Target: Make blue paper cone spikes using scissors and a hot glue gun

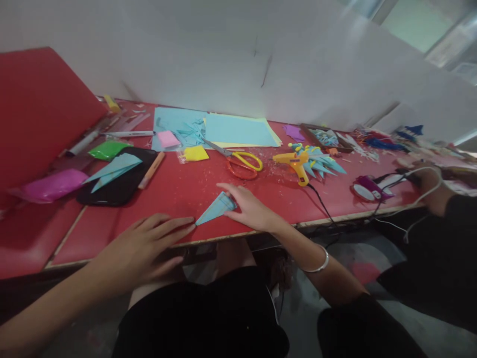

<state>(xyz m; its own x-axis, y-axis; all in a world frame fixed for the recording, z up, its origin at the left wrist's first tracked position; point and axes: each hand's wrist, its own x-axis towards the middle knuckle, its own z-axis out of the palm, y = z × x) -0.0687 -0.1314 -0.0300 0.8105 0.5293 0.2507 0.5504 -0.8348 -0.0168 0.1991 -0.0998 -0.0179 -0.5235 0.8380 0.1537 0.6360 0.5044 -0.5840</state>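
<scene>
A blue folded paper cone lies near the front edge of the red table, its tip pointing left. My right hand has its thumb and fingers round the wide end of the cone. At the pointed end, the fingertips of my left hand touch the tip, with the fingers stretched out and the thumb apart. Behind the cone are scissors with yellow and red handles. More blue folded paper pieces rest on a black tray-like object at the left.
Blue sheets lie by the wall. A yellow glue gun sits beside blue paper cones, its cord crossing the front edge. A pink packet is at the left. Another person's arm reaches in at the right.
</scene>
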